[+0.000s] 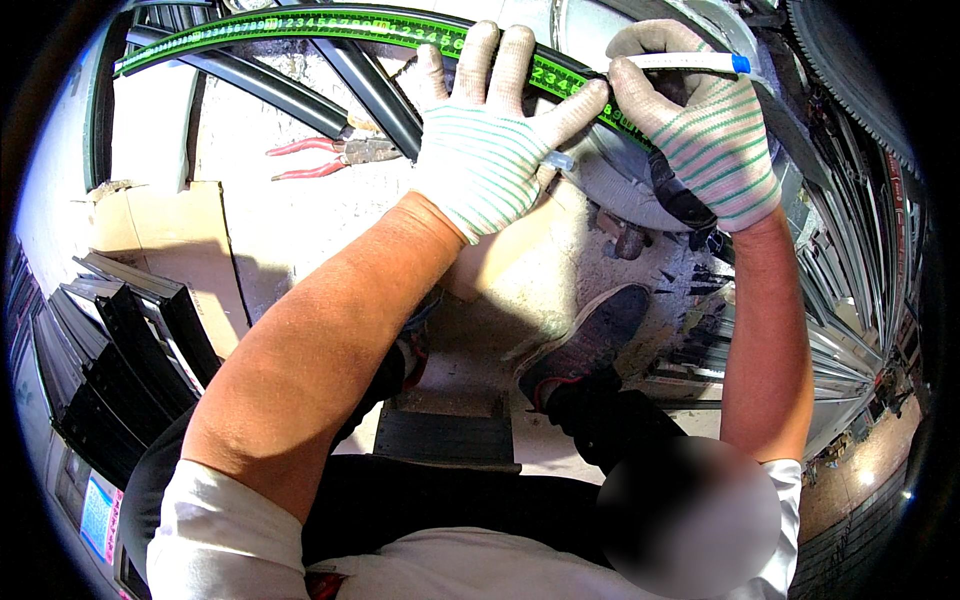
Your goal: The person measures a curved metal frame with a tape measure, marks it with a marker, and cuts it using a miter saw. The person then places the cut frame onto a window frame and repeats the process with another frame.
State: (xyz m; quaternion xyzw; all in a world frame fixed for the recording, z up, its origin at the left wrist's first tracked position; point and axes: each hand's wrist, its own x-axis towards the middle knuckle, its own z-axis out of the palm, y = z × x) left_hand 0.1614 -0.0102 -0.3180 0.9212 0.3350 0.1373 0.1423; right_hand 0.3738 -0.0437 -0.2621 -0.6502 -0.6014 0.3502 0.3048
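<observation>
A green tape measure (pixel 330 22) lies stretched in an arc along a dark bar at the top of the view. My left hand (pixel 482 150), in a white glove with green stripes, rests flat across the tape with fingers spread. A small pale, bluish-tipped piece (pixel 560 161) shows beside its palm; what it belongs to is hidden. My right hand (pixel 715 130), gloved alike, pinches a white marker pen (pixel 690 63) with a blue end, its tip side by the tape near my left thumb. A black tape case (pixel 682 195) sits below the right hand.
Red-handled pliers (pixel 340 157) lie on the pale floor left of my left hand. Dark metal profiles (pixel 365 95) slant behind them. Black profiles (pixel 125 365) are stacked at left near flat cardboard (pixel 165 235). Long metal strips (pixel 850 250) crowd the right. My shoe (pixel 585 340) stands below.
</observation>
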